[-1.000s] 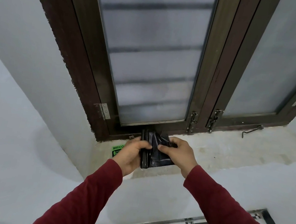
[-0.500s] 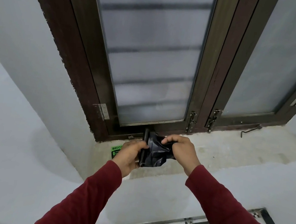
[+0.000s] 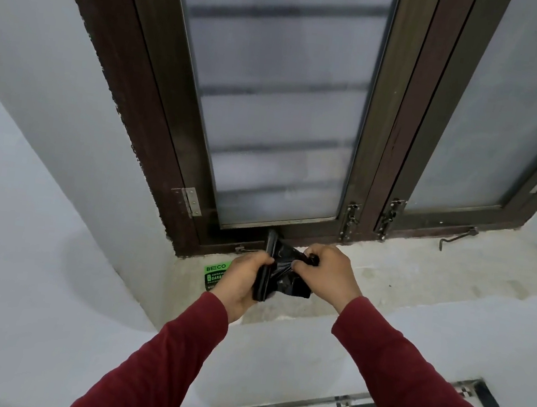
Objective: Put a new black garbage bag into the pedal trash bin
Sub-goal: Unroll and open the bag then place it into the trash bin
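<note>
1. Black garbage bag (image 3: 281, 275) held in the air just above the window sill (image 3: 421, 278), close to the dark window frame (image 3: 142, 111), between the two hands; no pedal trash bin in view.
2. Judged light and limp: thin glossy film, creased and crumpled, likely slippery, easy to tear if stretched hard, and prone to clinging to itself.
3. Left part of it a tight folded or rolled stack standing upright; right part pulled loose and bunched.
4. Best held, by judgement, with a firm pinch on the stiff folded stack and a second pinch on the free layer, near the edge rather than mid-sheet.
5. Left hand (image 3: 239, 281): fingers curled narrowly around the folded stack, thumb pressed on its front, clamped on the plastic.
6. Right hand (image 3: 326, 275): fingers (image 3: 317, 252) hooked over the top of the loose layer, thumb tucked under, closed on the film and drawn rightward, away from the left.
7. Green label (image 3: 215, 275) lying on the sill just behind the left hand, partly hidden.
8. Next move, by judgement: separate one bag fully, then shake it open.
</note>
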Demonstrator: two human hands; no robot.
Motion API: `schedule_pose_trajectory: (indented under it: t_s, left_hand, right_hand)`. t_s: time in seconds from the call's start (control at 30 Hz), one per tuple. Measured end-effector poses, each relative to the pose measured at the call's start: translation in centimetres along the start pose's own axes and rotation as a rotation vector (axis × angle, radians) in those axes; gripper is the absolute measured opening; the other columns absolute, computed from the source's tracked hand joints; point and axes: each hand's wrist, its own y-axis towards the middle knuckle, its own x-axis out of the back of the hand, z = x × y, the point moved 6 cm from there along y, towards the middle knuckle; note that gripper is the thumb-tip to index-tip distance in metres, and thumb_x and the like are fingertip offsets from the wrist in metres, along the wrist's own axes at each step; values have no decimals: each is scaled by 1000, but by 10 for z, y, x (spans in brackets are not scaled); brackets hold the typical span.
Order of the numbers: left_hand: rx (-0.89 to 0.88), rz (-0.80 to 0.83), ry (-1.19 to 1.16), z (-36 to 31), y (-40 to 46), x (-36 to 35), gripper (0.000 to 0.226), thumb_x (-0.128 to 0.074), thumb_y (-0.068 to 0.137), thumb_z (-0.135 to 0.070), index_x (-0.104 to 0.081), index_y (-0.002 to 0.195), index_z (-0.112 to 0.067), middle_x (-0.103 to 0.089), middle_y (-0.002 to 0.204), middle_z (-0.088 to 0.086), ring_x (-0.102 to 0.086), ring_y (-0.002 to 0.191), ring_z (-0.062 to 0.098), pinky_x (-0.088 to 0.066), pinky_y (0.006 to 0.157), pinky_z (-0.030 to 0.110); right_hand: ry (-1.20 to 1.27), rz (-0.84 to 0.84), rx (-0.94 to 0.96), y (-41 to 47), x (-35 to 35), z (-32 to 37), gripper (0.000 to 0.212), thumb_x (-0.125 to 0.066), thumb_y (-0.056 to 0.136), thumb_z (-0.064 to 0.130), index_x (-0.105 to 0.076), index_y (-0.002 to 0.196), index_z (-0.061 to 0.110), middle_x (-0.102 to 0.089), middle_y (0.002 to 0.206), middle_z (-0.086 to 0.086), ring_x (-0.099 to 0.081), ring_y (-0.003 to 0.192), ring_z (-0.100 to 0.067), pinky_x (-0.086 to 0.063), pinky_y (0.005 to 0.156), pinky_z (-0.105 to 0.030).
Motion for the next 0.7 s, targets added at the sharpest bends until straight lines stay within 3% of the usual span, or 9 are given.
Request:
schedule_pose_trajectory:
  t_s: [0.1,0.2,0.3,0.4,0.5,0.6,0.7]
  left_hand:
    - [36,-19,-12,2,0,2,25,-46,100,-23,-66,110,-11,-70,97,15,-64,85,26,-51,74,37]
    - [24,58,-6,1,-1,-4,21,-53,102,-27,-67,106,-13,-73,89,10,-69,76,21,-53,66,31]
    - [-61,83,40,-2,-1,-7,9,-62,100,-13,-68,105,-7,-75,90,12,-72,78,22,-59,65,30]
    - [-61,72,27,-1,1,-5,16,-53,103,-10,-67,109,-5,-72,104,21,-71,91,30,-58,77,40]
    - [3,20,1,0,0,-2,31,-43,104,-19,-65,121,-6,-72,107,21,-71,94,33,-60,77,44]
    - [10,71,-2,-3,-6,-7,31,-49,106,-24,-65,124,-5,-73,102,19,-72,81,27,-62,67,36]
    - [-71,100,69,-5,-6,-10,26,-58,102,-7,-63,127,0,-72,118,27,-73,89,29,-63,69,36]
  right_hand:
    - [162,54,-4,-5,0,3,12,-57,86,8,-58,87,21,-63,91,-4,-61,75,-20,-45,52,-17]
    - [269,66,53,-9,0,9,50,-44,76,-9,-73,90,29,-71,96,4,-67,86,-17,-48,52,-10]
    - [269,66,7,-7,-2,9,44,-45,76,-8,-77,78,22,-73,90,-1,-68,82,-17,-54,56,-16]
    - [211,18,-48,-7,0,7,12,-63,79,16,-72,71,17,-71,78,-1,-66,75,-17,-51,60,-20]
    - [153,-78,-28,-7,4,6,26,-81,69,37,-62,66,18,-67,68,1,-64,66,-13,-47,58,-23]
    - [154,-101,56,-7,3,9,27,-84,67,26,-57,66,23,-68,72,4,-64,69,-15,-47,60,-19]
    - [123,-81,127,-6,3,13,25,-71,76,7,-67,72,31,-68,87,6,-63,83,-13,-36,64,-1]
